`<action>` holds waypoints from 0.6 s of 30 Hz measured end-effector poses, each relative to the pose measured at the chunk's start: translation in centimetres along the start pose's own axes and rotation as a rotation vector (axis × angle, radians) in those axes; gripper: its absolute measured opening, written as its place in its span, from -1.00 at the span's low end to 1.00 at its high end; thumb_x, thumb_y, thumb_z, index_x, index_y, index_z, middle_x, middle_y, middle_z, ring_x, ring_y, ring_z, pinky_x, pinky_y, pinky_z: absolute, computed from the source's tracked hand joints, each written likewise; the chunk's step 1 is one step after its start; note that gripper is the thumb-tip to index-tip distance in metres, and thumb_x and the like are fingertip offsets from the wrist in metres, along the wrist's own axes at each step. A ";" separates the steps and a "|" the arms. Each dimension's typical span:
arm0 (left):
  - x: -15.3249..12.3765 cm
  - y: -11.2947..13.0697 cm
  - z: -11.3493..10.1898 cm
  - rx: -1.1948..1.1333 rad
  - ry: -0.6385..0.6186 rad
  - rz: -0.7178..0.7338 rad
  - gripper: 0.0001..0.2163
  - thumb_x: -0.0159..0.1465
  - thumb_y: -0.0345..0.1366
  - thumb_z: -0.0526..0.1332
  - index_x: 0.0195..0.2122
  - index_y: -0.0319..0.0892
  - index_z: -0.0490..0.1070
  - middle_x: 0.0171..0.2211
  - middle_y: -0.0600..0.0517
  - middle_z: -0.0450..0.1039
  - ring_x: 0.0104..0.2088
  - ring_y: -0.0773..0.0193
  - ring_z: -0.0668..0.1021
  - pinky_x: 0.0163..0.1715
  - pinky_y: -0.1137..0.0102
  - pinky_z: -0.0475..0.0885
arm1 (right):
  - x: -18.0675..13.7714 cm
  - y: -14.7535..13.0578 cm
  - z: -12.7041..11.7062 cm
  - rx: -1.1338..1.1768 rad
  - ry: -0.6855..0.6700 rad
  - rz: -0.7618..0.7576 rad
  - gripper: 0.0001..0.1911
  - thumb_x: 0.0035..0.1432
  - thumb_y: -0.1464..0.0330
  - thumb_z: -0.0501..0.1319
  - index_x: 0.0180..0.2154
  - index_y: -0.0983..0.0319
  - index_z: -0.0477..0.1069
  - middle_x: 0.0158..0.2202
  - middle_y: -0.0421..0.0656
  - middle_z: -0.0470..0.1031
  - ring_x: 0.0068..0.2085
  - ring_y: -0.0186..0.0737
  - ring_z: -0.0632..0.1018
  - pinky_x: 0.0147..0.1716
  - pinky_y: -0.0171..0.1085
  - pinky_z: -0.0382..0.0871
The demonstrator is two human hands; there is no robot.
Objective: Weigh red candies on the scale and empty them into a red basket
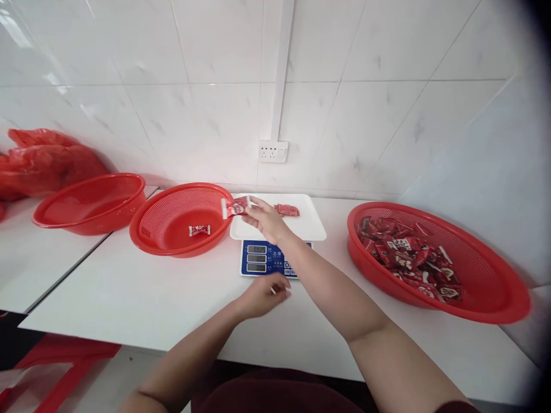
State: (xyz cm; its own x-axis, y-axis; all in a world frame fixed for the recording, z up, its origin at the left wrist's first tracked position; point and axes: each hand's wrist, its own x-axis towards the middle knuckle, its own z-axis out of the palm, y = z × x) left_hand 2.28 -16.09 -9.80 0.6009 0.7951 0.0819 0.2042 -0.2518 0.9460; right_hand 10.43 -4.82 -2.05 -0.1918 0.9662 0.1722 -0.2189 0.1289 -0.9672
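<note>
My right hand (269, 221) is closed on the end of a red-and-white wrapped snack packet (236, 207), held up between the scale and the middle basket. Below it, another small packet (199, 230) lies in the red mesh basket (181, 251). The white weighing tray (310, 223) carries a red packet (287, 210), partly hidden behind my right hand. In front of the blue scale panel (257, 258), my left hand (263, 294) hovers loosely curled, with a gap between thumb and fingers and nothing visible in it.
At the right, a large red basket (495, 292) holds a heap of similar packets (404, 258). A red basin (90, 206) and red plastic bags (51, 160) stand at the left. A red stool (73, 358) is below the table edge. A socket (274, 151) is on the tiled wall.
</note>
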 end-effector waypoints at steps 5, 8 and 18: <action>-0.2 -1.0 2.3 0.340 -0.299 0.107 -0.85 0.16 -0.33 0.12 -0.27 -0.17 0.43 -0.37 0.02 0.46 -0.41 0.33 0.46 -0.39 0.47 0.35 | 1.4 0.2 -3.0 -0.734 -0.024 -0.221 -0.51 0.07 0.38 0.15 0.08 0.16 0.22 0.13 -0.09 0.24 0.13 -0.16 0.27 0.10 -0.09 0.15; 0.0 -1.9 2.8 0.377 -0.303 0.097 -0.83 0.18 -0.33 0.09 -0.25 -0.17 0.44 -0.34 0.02 0.47 -0.41 0.34 0.46 -0.38 0.49 0.35 | 1.8 0.6 -8.1 -1.212 0.031 -0.161 -0.57 0.05 0.50 0.12 0.01 0.23 0.32 0.13 -0.05 0.24 0.19 -0.08 0.15 0.15 -0.06 0.00; 0.0 -4.0 2.2 0.203 -0.277 0.016 -0.80 0.18 -0.25 0.10 -0.23 -0.17 0.43 -0.36 0.03 0.46 -0.41 0.35 0.46 -0.38 0.50 0.36 | 1.6 1.0 -13.1 -1.283 0.060 -0.025 -0.67 0.04 0.47 0.15 -0.09 0.21 0.38 -0.05 -0.06 0.42 0.00 -0.12 0.37 -0.03 -0.18 0.20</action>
State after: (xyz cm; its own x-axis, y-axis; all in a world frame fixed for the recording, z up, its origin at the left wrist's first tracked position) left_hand 3.18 -16.31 -14.28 0.7870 0.6166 -0.0182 0.3257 -0.3903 0.8612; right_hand 22.41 -0.20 -5.13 -0.1502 0.9646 0.2166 0.8579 0.2361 -0.4563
